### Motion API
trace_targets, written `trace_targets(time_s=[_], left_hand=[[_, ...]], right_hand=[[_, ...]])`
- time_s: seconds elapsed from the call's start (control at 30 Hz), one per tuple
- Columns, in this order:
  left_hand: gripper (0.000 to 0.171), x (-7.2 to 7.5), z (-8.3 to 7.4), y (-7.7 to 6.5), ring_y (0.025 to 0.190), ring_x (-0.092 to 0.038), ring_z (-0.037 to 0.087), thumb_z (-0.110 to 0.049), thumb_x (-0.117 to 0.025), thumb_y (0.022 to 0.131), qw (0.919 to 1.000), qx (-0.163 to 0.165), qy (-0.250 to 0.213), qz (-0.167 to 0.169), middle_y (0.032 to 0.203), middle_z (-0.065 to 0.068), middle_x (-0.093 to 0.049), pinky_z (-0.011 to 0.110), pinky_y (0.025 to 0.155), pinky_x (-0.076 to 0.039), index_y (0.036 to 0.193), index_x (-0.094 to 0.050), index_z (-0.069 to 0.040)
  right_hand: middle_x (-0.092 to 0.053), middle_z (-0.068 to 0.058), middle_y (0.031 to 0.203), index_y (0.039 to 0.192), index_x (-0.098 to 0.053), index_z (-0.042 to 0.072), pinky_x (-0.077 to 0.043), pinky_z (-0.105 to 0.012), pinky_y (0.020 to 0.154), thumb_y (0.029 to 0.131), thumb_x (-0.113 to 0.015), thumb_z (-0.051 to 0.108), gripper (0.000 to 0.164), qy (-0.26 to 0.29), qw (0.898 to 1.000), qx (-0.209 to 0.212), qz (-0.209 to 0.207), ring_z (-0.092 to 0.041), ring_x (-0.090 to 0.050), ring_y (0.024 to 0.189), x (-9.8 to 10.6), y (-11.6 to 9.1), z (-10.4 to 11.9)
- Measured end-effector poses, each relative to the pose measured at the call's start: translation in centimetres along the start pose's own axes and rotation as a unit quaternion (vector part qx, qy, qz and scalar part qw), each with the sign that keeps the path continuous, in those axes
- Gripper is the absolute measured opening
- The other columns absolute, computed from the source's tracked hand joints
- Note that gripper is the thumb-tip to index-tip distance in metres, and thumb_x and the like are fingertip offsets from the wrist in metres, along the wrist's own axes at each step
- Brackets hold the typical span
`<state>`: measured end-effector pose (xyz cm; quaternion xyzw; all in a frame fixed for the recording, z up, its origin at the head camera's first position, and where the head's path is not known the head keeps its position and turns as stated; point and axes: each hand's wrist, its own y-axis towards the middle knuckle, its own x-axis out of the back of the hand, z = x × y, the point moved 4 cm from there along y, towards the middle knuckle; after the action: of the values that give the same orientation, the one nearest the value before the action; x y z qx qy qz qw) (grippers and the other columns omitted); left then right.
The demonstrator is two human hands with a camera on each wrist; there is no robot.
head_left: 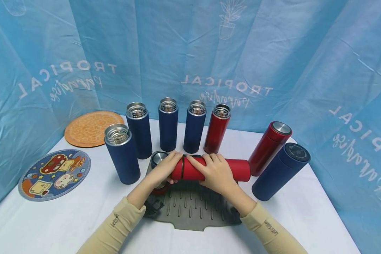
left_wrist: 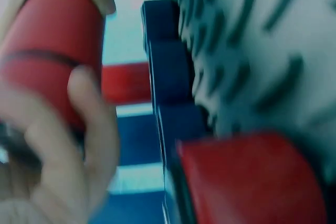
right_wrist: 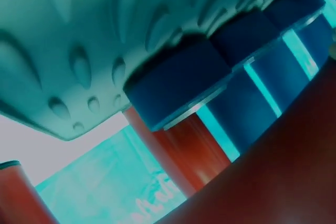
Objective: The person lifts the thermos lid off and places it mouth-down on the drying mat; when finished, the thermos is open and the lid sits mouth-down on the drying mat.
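Note:
A red thermos (head_left: 239,170) lies sideways above the grey ridged mat (head_left: 190,213), held in both hands. My left hand (head_left: 165,167) grips its lid end, on the left of the dark seam. Around the body, just right of that seam, curls my right hand (head_left: 216,173). In the left wrist view, the fingers (left_wrist: 94,114) wrap the red lid beside the seam. Several blue lids (left_wrist: 170,72) and a red lid (left_wrist: 252,182) stand on the mat; in the head view the hands and thermos hide most of them.
Behind the mat stand lidless blue thermoses (head_left: 168,127) and a lidless red thermos (head_left: 217,130). At right are a lidded red thermos (head_left: 266,151) and a lidded blue thermos (head_left: 279,173). An orange round mat (head_left: 92,128) and a cartoon round mat (head_left: 55,174) lie at left.

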<state>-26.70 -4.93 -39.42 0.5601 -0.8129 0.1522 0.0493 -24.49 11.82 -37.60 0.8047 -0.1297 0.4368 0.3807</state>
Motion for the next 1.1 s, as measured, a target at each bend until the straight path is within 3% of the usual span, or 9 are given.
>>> trace_targets(time_s=[0.1,0.17,0.23,0.33,0.4,0.57,0.9,1.1], left_hand=[[0.058,0.4,-0.2,-0.4,0.082,-0.060,0.026,-0.041,-0.054,0.091,0.9961,-0.062,0.032,0.055,0.116,0.019,-0.051,0.034,0.062,-0.054,0.137,-0.029,-0.015],[0.075,0.7,-0.4,-0.7,0.104,-0.054,0.028,-0.027,-0.069,0.082,0.9862,-0.131,0.073,0.071,0.132,0.015,-0.039,0.039,0.077,-0.053,0.141,-0.023,-0.019],[0.087,1.0,-0.6,-0.9,0.118,-0.045,0.029,-0.013,-0.079,0.072,0.9725,-0.197,0.106,0.066,0.138,0.011,-0.032,0.042,0.087,-0.049,0.141,-0.027,-0.019],[0.080,1.3,-0.8,-1.2,0.119,-0.044,0.030,0.000,-0.081,0.065,0.9560,-0.262,0.124,0.049,0.136,0.010,-0.035,0.046,0.088,-0.047,0.133,-0.041,-0.017],[0.073,1.5,-1.0,-1.3,0.112,-0.049,0.030,0.004,-0.080,0.065,0.9529,-0.277,0.118,0.038,0.129,0.010,-0.041,0.047,0.085,-0.049,0.128,-0.048,-0.015],[0.070,1.9,-1.2,-1.5,0.103,-0.054,0.029,0.004,-0.080,0.062,0.9546,-0.275,0.110,0.034,0.121,0.011,-0.046,0.047,0.081,-0.051,0.124,-0.051,-0.013],[0.070,2.1,-0.6,-0.9,0.098,-0.057,0.027,-0.009,-0.084,0.062,0.9756,-0.203,0.074,0.038,0.118,0.006,-0.051,0.031,0.073,-0.055,0.122,-0.051,-0.019],[0.066,2.1,-0.3,-0.9,0.089,-0.062,0.026,-0.013,-0.083,0.065,0.9787,-0.188,0.063,0.052,0.113,0.011,-0.052,0.033,0.070,-0.055,0.122,-0.049,-0.019]], right_hand=[[-0.060,-0.012,0.102,0.136,-0.044,0.027,-0.049,-0.039,0.078,0.049,-0.087,0.044,0.099,0.003,1.000,-0.014,0.021,-0.028,-0.060,0.086,0.3,0.0,-0.5],[-0.060,-0.011,0.102,0.135,-0.044,0.027,-0.049,-0.040,0.079,0.048,-0.087,0.044,0.099,0.017,0.999,-0.028,0.033,-0.028,-0.060,0.086,0.5,0.0,-0.9],[-0.060,-0.010,0.102,0.135,-0.044,0.027,-0.049,-0.041,0.079,0.047,-0.088,0.044,0.100,0.033,0.998,-0.042,0.040,-0.027,-0.060,0.087,0.8,0.0,-1.2],[-0.061,-0.009,0.102,0.135,-0.044,0.027,-0.049,-0.041,0.079,0.046,-0.089,0.043,0.101,0.052,0.996,-0.050,0.045,-0.026,-0.060,0.086,1.1,0.0,-1.5],[-0.061,-0.009,0.102,0.136,-0.044,0.027,-0.049,-0.040,0.079,0.047,-0.089,0.043,0.101,0.058,0.996,-0.046,0.045,-0.026,-0.060,0.086,1.1,0.0,-1.5],[-0.060,-0.010,0.103,0.136,-0.044,0.026,-0.049,-0.040,0.079,0.047,-0.089,0.042,0.101,0.056,0.998,-0.032,0.026,-0.027,-0.061,0.086,1.3,-0.1,-1.2],[-0.060,-0.011,0.104,0.136,-0.044,0.026,-0.050,-0.040,0.079,0.048,-0.088,0.042,0.100,0.038,0.999,-0.024,0.017,-0.027,-0.060,0.088,1.5,-0.1,-0.9],[-0.060,-0.011,0.106,0.137,-0.043,0.026,-0.050,-0.041,0.080,0.048,-0.088,0.042,0.101,0.034,0.999,-0.022,0.014,-0.028,-0.060,0.090,1.4,-0.3,-0.8]])
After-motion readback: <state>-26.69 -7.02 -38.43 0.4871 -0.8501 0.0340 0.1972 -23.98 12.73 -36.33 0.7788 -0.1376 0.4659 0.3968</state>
